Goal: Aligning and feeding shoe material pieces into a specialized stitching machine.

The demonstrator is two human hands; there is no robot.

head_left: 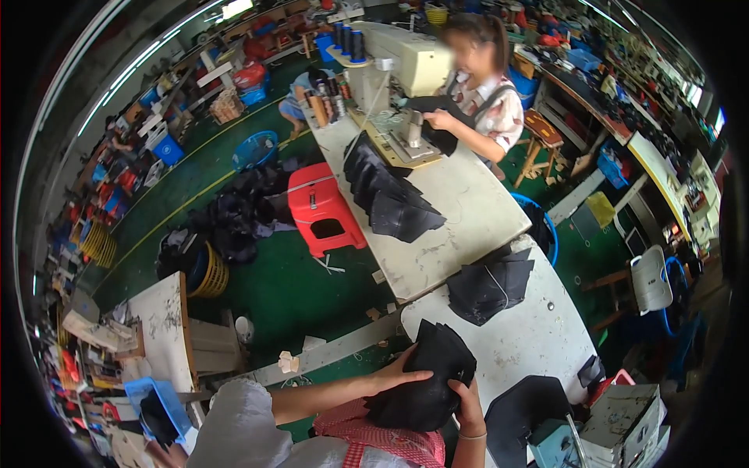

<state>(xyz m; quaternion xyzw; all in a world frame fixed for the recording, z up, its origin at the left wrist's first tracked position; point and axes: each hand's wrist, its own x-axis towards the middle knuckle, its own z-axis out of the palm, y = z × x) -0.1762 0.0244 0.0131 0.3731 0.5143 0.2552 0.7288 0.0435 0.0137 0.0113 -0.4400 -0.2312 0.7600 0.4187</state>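
My left hand and my right hand are both closed around the sides of a stack of black cut fabric pieces. The stack is held in front of my body, at the near left edge of a white table. On that table, just beyond my hands, lies another pile of black pieces with a pale cord across it. A larger black piece lies to the right of my right hand, partly beneath machine parts.
A sewing machine stands on the far white table, where a co-worker handles dark fabric. Fanned black pieces lie there too. A red stool stands left of it. A grey metal machine is at the lower right.
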